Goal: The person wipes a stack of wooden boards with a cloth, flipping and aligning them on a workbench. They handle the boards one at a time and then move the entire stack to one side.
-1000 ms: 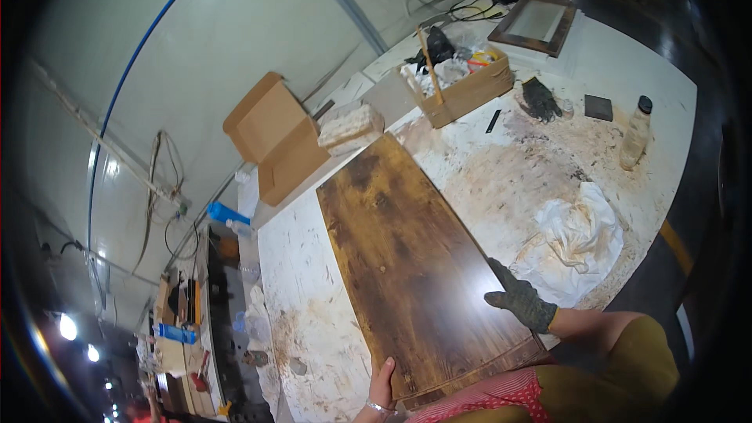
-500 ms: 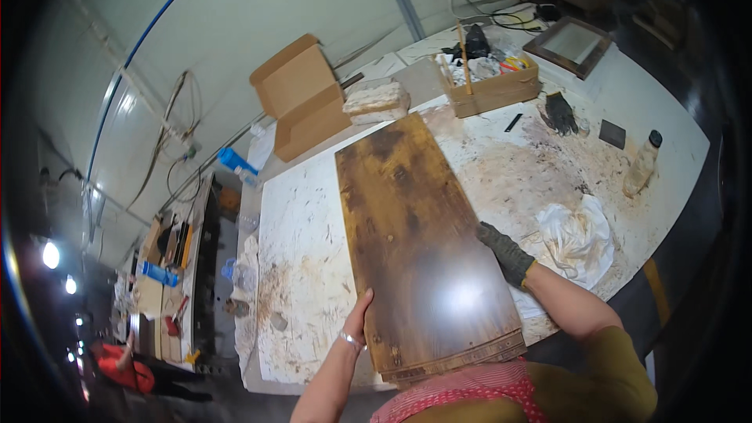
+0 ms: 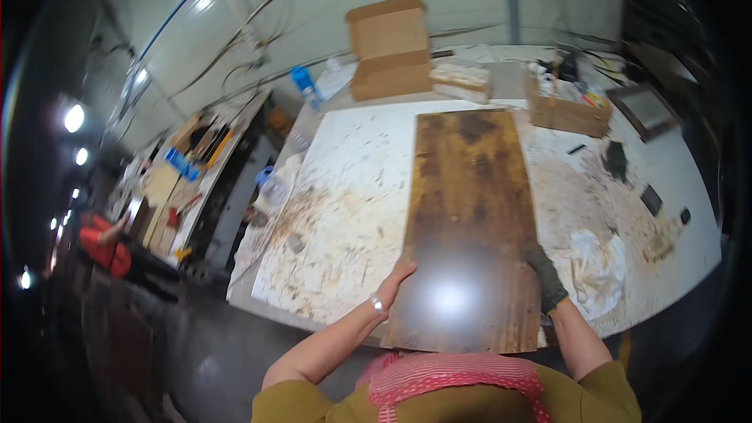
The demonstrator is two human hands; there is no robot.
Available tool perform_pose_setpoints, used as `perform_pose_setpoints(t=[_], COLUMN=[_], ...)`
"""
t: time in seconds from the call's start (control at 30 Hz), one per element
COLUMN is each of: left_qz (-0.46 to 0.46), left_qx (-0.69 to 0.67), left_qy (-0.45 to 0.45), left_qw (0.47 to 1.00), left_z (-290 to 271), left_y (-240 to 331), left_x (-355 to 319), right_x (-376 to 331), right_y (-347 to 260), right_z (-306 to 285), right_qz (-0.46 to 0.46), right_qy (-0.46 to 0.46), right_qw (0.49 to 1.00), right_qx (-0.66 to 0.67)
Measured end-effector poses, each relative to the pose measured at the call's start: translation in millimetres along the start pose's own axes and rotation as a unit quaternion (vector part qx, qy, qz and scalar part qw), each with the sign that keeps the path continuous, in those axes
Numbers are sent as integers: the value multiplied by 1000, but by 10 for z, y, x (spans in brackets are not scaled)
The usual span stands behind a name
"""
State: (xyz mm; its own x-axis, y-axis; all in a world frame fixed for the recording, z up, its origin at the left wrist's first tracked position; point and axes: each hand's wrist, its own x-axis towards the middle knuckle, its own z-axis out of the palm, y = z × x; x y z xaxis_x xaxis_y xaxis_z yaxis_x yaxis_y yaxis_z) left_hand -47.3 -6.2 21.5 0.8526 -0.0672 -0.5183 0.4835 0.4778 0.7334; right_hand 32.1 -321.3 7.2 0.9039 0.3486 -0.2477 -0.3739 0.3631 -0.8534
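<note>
A long, dark brown stained wooden board point(image 3: 468, 211) lies lengthwise on the white, stain-marked worktable point(image 3: 352, 211), its near end glossy with reflected light. My left hand point(image 3: 395, 280) is bare and grips the board's left edge near the front corner. My right hand point(image 3: 544, 270), in a dark glove, holds the right edge at about the same height. Both forearms reach in from the lower edge in olive sleeves.
An open cardboard box point(image 3: 389, 47) stands at the table's far end, a wooden crate of supplies point(image 3: 568, 106) at the far right. A white rag point(image 3: 597, 262), a dark glove point(image 3: 615, 160) and a picture frame point(image 3: 646, 110) lie right of the board. A cluttered bench point(image 3: 188, 164) runs along the left.
The view has swung so the board now runs nearly straight away from me. Both hands keep their hold on its edges, with the near end drawn closer to my body.
</note>
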Motion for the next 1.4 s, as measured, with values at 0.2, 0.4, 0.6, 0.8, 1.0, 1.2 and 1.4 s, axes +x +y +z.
perform_pose_setpoints(t=[0.2, 0.4, 0.6, 0.8, 1.0, 1.2, 1.4], left_qz=[86, 370, 325, 444, 193, 294, 279], left_qx=[52, 715, 799, 455, 255, 304, 470], left_qy=[-20, 221, 210, 46, 6, 15, -91], left_qw=[995, 551, 460, 771, 947, 906, 832], left_z=[-118, -1493, -2621, -1555, -933, -656, -321], left_y=[54, 495, 1177, 1839, 2024, 1968, 2393], left_x=[36, 171, 213, 1832, 3397, 4341, 4411], right_x=[-148, -461, -1249, -1576, -1412, -1223, -1088], right_y=[-275, 68, 262, 712, 854, 799, 738], right_z=[245, -544, -308, 893, 1714, 1770, 1815], right_qz=[87, -54, -91, -167, -143, -105, -97], right_qy=[36, 203, 429, 378, 353, 401, 424], right_qw=[996, 975, 899, 910, 903, 881, 872], right_qx=[-7, 72, -8, 34, 198, 229, 223])
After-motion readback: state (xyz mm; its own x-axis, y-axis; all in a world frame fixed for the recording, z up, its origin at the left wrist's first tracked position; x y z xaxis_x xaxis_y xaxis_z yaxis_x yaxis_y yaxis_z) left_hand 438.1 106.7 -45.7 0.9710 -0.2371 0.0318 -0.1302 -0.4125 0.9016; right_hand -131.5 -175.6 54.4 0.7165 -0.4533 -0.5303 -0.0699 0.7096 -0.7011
